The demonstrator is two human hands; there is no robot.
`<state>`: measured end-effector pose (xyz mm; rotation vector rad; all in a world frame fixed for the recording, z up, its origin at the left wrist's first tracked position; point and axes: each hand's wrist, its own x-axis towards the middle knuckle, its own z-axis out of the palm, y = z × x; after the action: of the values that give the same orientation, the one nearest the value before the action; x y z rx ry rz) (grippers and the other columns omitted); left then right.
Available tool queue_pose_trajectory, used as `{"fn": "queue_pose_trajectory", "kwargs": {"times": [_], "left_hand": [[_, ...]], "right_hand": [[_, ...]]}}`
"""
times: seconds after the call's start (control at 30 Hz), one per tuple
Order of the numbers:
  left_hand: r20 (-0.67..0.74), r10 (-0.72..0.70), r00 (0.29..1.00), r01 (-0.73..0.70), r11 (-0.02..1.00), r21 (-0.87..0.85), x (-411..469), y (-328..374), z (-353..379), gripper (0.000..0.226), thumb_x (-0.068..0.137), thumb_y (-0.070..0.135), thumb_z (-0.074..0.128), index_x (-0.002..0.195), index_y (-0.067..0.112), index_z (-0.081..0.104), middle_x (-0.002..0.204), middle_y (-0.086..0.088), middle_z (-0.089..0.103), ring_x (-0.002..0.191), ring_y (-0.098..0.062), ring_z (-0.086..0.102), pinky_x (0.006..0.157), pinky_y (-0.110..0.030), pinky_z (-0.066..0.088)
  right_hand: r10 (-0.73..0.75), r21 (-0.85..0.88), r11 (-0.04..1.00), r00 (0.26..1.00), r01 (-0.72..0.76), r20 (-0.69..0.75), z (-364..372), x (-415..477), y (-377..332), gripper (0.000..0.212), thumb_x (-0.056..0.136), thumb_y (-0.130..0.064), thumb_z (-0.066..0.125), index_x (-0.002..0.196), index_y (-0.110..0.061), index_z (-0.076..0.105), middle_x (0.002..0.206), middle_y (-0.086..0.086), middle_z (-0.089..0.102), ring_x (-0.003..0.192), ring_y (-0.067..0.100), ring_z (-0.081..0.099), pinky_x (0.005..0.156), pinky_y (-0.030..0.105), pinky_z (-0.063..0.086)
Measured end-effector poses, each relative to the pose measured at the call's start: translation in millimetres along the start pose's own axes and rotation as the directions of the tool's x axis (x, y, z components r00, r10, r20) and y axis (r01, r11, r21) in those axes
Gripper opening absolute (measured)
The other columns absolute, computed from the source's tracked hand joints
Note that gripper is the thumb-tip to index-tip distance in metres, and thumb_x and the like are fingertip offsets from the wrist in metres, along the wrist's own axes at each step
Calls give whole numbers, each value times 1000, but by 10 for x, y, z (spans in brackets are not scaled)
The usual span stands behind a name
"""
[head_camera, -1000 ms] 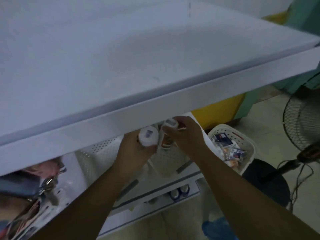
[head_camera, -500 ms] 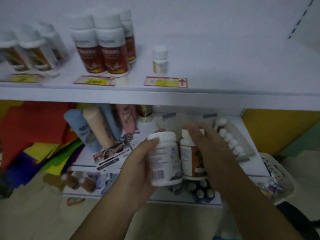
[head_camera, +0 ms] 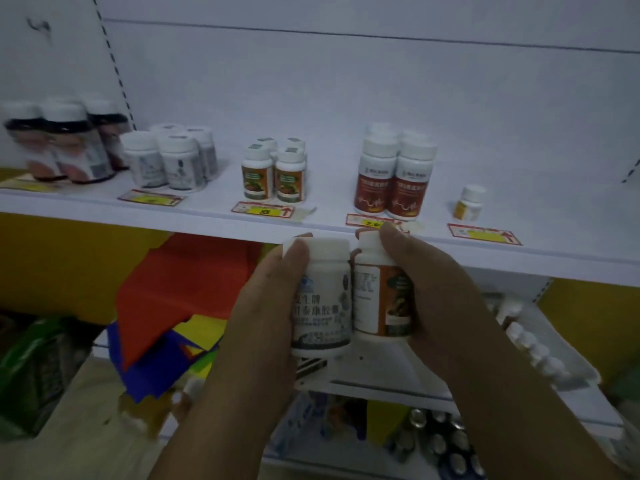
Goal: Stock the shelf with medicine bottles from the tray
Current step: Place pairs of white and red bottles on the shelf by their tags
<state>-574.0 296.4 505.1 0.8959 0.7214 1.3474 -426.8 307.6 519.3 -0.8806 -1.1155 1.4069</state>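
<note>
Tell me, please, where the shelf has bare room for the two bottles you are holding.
The shelf is bare between the orange-label bottles and the red-label bottles, also right of the small yellow bottle and behind every group. The left end is crowded with dark bottles and grey-label bottles.

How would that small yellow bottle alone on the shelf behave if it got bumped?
The yellow bottle looks squat with a wide cap, so it would probably slide rather than tip. It seems light, likely plastic, so not fragile. Nothing stands beside it on the shelf to stop it.
</note>
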Motion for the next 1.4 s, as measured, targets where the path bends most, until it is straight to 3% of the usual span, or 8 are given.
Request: {"fn": "queue_pose_trajectory", "kwargs": {"times": [0.17, 0.47, 0.7, 0.87, 0.97, 1.13, 1.27, 1.4], "left_hand": [[22, 5, 1000, -5, 1000, 10, 66, 150, -235, 66, 58, 50, 75, 115, 21, 62, 107, -10, 72, 98, -31, 69, 79, -50, 57], [19, 95, 995, -97, 983, 155, 566, 433, -381, 42, 54, 41, 69, 93, 27, 73, 97, -7, 75, 89, -27, 72, 66, -38, 60], [-55, 180, 982, -147, 918, 369, 921, 904, -622, 42, 57, 33, 82, 98, 25, 72, 101, -11, 74, 91, -30, 71, 74, -43, 59], [82, 188, 979, -195, 734, 650, 1298, 1469, -830, 36, 65, 31, 70, 100, 38, 68, 101, 6, 74, 91, -14, 71, 73, -30, 59], [155, 152, 976, -217, 650, 729, 1590, 1842, -916, 35, 68, 25, 64, 102, 31, 69, 101, 1, 73, 92, -19, 70, 81, -37, 59], [232, 172, 957, -289, 568, 771, 2205, 2489, -1142, 38, 66, 13, 63, 104, 16, 68, 105, -9, 71, 98, -24, 68, 86, -39, 55], [202, 170, 965, -256, 419, 871, 2840, 2897, -1432, 33, 74, 8, 69, 107, 14, 66, 108, -5, 70, 102, -21, 65, 90, -35, 54], [118, 85, 989, -138, 294, 946, 3430, 2989, -1617, 28, 75, 12, 71, 102, 7, 65, 102, -8, 66, 95, -21, 63, 72, -28, 57]], "right_hand": [[-20, -17, 1000, 999, 20, 26, 248, 147, 33, 30, 55, -52, 74, 77, -31, 74, 83, 3, 75, 76, 21, 73, 58, 31, 57], [-137, -18, 990, 986, 139, 91, 355, 758, 67, 36, 58, -57, 58, 85, -37, 71, 91, 0, 75, 85, 20, 72, 75, 42, 58], [-206, -162, 959, 966, 231, 157, 676, 1363, -90, 20, 85, -39, 51, 90, -27, 66, 79, -13, 74, 70, 5, 70, 53, 14, 52], [-273, -228, 921, 941, 316, 198, 882, 1710, -354, 44, 55, -61, 49, 87, -34, 64, 77, -15, 72, 68, 5, 70, 50, 17, 54], [-330, -275, 887, 926, 371, 184, 1091, 1935, -483, 55, 43, -67, 47, 85, -36, 62, 77, -19, 71, 67, 1, 69, 49, 15, 53], [-437, -321, 828, 888, 460, 146, 1617, 2521, -708, 44, 64, -55, 63, 98, -26, 64, 84, -8, 74, 71, 4, 70, 55, 16, 54], [-479, -544, 712, 874, 445, 87, 1965, 3099, -840, 27, 76, -44, 68, 94, -24, 65, 86, -9, 71, 71, 3, 68, 54, 12, 50], [-431, -683, 644, 901, 344, 48, 2051, 3510, -829, 23, 77, -36, 71, 94, -23, 62, 89, -11, 64, 77, 3, 60, 55, 17, 41]]}}
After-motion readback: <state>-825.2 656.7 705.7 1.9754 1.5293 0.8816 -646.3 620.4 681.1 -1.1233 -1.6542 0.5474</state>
